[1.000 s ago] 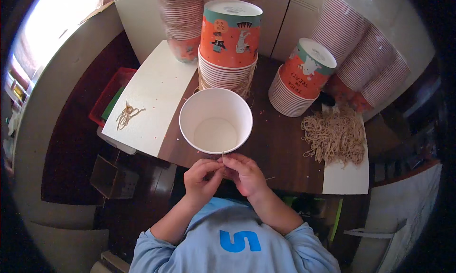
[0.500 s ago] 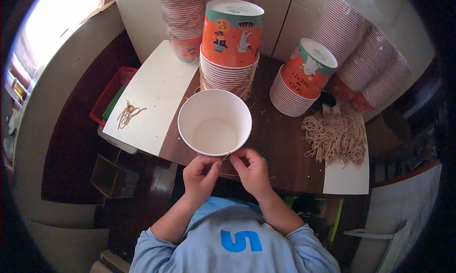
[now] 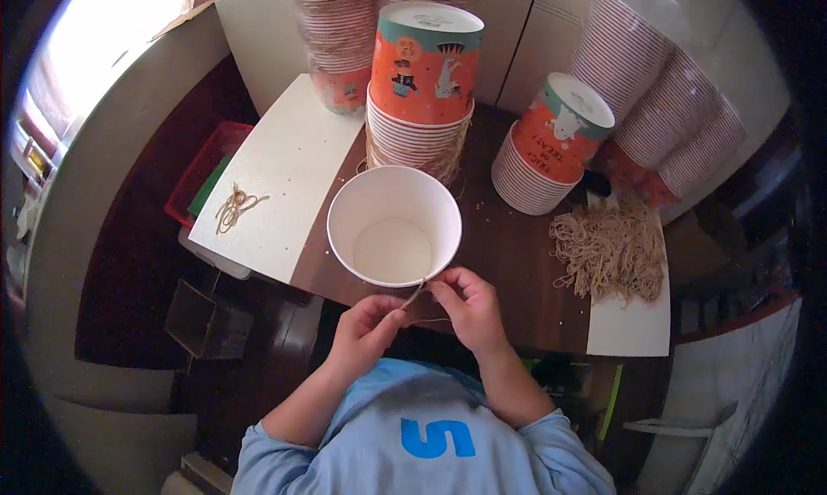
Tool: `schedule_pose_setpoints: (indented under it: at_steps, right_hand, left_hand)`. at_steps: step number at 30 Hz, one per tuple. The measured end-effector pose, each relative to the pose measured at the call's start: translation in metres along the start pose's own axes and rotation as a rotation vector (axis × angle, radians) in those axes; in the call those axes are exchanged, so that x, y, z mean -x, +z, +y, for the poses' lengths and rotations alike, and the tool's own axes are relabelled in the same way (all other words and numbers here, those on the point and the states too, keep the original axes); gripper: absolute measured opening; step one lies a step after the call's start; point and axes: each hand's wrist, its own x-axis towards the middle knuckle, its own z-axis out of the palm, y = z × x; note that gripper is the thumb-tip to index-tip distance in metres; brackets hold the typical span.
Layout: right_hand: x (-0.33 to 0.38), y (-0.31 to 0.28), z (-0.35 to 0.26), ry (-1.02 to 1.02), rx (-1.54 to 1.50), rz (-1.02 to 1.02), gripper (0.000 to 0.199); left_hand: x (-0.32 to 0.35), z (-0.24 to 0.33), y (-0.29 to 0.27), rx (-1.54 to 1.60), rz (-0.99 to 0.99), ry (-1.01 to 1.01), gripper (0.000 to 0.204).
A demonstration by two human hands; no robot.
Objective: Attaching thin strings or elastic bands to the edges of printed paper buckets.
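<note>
A white-lined paper bucket [image 3: 348,209] stands mouth up at the table's near edge. A thin piece of tan twine [image 3: 415,295] runs from its near rim toward me, with a loose end trailing below my fingers. My left hand [image 3: 365,330] pinches the twine a little short of the rim. Against the rim's near right side, my right hand [image 3: 472,309] is closed with thumb and fingertips on the twine. Whether the twine passes through a hole in the bucket's wall is hidden.
Behind the bucket rises an upside-down stack of orange and green buckets [image 3: 426,73], twine round its base. A shorter stack [image 3: 551,142] stands right of it. A heap of twine [image 3: 612,249] lies at right, a few strands [image 3: 234,209] at left. Wrapped bucket stacks [image 3: 646,90] stand behind.
My left hand has drawn slightly down from the rim, and the twine between my hands now shows as a straight length. My right hand has shifted a little to the right.
</note>
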Motion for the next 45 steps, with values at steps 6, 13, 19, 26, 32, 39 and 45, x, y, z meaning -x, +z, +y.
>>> schedule_pose_setpoints:
  at_steps: [6,13,19,26,32,39,45]
  right_hand:
    - [0.016,0.002,-0.023,-0.804,0.722,0.089,0.028]
    - [-0.007,0.001,-0.019,-1.122,0.694,-0.086,0.027]
    - [-0.005,0.005,-0.029,-1.123,0.606,-0.131,0.028]
    - [0.004,0.003,-0.017,-0.923,0.356,-0.327,0.031]
    - [0.004,-0.002,-0.033,-0.873,0.484,-0.262,0.021]
    - [0.001,-0.029,-0.050,-0.786,0.512,-0.449,0.020]
    - [-0.022,-0.082,-0.083,-0.536,0.403,-0.749,0.013]
  left_hand:
    - [0.017,0.004,0.002,-0.198,0.002,0.192,0.012]
    - [0.030,0.037,0.008,-0.391,-0.119,0.386,0.006]
    - [0.025,0.051,0.012,-0.328,-0.155,0.448,0.006]
    - [0.016,0.045,-0.004,-0.299,-0.345,0.426,0.005]
    - [0.024,0.069,-0.011,-0.240,-0.530,0.358,0.006]
    - [0.025,0.072,0.000,-0.018,-0.657,0.261,0.007]
    - [0.025,0.077,0.000,0.081,-0.650,0.152,0.011]
